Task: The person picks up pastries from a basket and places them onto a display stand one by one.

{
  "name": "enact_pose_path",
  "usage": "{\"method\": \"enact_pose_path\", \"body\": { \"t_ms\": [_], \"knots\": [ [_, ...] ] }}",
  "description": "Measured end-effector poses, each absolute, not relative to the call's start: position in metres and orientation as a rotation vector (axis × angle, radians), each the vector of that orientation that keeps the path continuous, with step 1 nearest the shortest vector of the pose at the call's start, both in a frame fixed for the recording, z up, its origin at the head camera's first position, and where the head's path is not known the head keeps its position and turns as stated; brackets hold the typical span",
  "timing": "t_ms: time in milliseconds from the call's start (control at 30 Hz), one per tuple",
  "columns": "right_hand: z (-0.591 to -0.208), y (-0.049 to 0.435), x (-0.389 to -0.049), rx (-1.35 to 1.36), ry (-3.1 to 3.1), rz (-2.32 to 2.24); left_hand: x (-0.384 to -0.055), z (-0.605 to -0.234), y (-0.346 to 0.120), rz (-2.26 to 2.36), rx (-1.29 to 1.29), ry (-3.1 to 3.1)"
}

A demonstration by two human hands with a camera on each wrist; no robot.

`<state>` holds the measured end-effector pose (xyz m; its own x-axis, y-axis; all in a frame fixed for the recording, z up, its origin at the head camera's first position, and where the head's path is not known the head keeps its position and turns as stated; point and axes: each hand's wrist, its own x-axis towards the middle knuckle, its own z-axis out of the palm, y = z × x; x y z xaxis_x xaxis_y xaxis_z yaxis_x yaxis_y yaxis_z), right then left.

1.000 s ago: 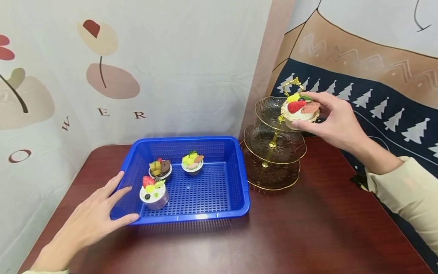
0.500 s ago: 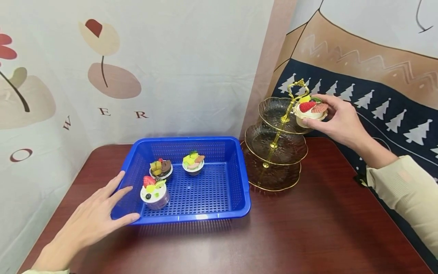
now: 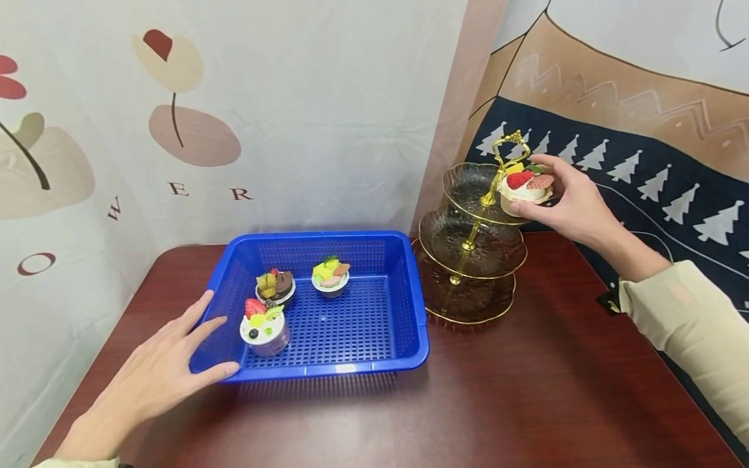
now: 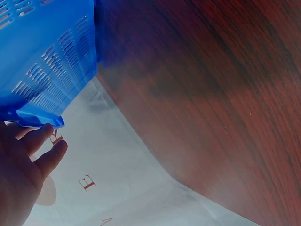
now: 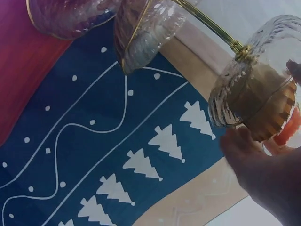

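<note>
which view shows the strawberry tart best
The head view: the tart shows nearly whole there, its strawberry in plain sight. The right wrist view catches mainly its side, partly through the clear top plate; the left wrist view shows none of it.

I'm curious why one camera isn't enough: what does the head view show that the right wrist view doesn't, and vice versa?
Only the head view: the blue basket with three dessert cups inside, and the left hand at its edge.
Only the right wrist view: the ridged side of the fruit tart, seen through the clear top plate.
Both: the right hand holding that tart, the tiered stand and the tree-print cloth.
</note>
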<state>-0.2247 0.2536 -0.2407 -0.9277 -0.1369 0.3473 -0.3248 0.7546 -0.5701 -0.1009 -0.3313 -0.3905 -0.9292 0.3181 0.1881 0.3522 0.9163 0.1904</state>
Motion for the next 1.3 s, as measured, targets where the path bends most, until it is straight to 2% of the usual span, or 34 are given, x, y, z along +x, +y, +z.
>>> {"method": "enact_pose_path", "body": {
  "t_ms": [267, 433, 667, 1067, 1300],
  "knots": [
    [-0.222, 0.252, -0.220, 0.409, -2.509, 1.078, -0.102, -0.389, -0.333, -0.325, -0.516, -2.928],
    [-0.208, 0.233, -0.213, 0.599, -2.368, 1.130, -0.102, -0.388, -0.333, -0.322, -0.512, -2.929],
    [-0.205, 0.182, -0.204, 0.897, -2.362, 1.083, -0.100, -0.389, -0.333, -0.324, -0.527, -2.899],
    [-0.245, 0.104, -0.221, 1.199, -2.485, 1.215, -0.100, -0.388, -0.332, -0.328, -0.475, -2.974],
    [-0.275, 0.070, -0.235, 1.211, -2.621, 1.255, -0.100, -0.390, -0.332, -0.334, -0.469, -2.977]
  ]
}}
